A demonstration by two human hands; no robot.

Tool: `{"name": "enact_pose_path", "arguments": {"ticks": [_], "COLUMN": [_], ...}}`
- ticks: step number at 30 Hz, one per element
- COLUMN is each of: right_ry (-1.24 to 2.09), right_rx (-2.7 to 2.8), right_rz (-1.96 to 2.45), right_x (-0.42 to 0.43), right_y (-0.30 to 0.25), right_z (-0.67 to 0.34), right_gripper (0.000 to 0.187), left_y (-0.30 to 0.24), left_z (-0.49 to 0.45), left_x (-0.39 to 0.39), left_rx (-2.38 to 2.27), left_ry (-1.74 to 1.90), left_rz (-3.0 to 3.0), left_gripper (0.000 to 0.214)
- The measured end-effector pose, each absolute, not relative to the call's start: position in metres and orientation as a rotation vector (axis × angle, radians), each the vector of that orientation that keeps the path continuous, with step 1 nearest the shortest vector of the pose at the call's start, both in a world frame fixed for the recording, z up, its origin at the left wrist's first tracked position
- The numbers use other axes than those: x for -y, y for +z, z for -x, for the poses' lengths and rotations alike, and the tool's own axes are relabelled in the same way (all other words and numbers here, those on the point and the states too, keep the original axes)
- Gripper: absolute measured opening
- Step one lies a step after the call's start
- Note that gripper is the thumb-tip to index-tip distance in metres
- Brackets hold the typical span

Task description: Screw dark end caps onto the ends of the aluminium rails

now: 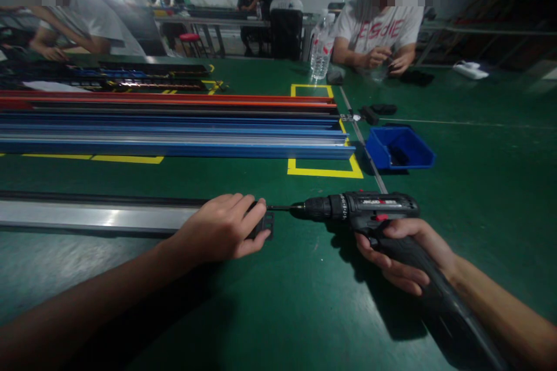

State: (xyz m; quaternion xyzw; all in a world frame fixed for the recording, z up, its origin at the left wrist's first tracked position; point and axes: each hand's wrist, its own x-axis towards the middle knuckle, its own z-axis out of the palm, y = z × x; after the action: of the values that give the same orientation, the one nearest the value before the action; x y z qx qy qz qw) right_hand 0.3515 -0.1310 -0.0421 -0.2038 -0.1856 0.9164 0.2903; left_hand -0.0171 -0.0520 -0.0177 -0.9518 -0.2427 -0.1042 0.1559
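A black cordless drill (378,208) is gripped by my right hand (404,255), its long bit (282,207) pointing left. The bit's tip reaches the fingers of my left hand (228,226). Those fingers are wrapped round a black end cap (267,225) at the right end of a silver metal rail (108,215). Only the cap's slotted outer edge shows; the rest is hidden by the fingers. Whether a screw sits at the bit's tip cannot be seen. The rail lies flat on the green table (278,313), running off to the left.
Beyond the rail lie several blue rails (217,142) and an orange rail (217,98), ending near yellow tape marks (322,173). A blue bin (402,151) with dark parts stands at right. Further back are water bottles (321,52) and a person's hands (387,61).
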Motion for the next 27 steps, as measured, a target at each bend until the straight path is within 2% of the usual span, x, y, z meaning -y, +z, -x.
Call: {"name": "enact_pose_path", "arguments": {"ticks": [27], "right_ry": [2.434], "right_rx": [0.473], "right_rz": [0.637], "right_x": [0.1313], "right_y": [-0.0412], "right_z": [-0.3519], "right_gripper": [0.033], "left_y": [-0.0174], "left_z": [0.0170], "left_x": [0.0520], "left_rx": [0.701], "left_ry": [-0.290], "left_rz": [2.719], "left_gripper": [0.036]}}
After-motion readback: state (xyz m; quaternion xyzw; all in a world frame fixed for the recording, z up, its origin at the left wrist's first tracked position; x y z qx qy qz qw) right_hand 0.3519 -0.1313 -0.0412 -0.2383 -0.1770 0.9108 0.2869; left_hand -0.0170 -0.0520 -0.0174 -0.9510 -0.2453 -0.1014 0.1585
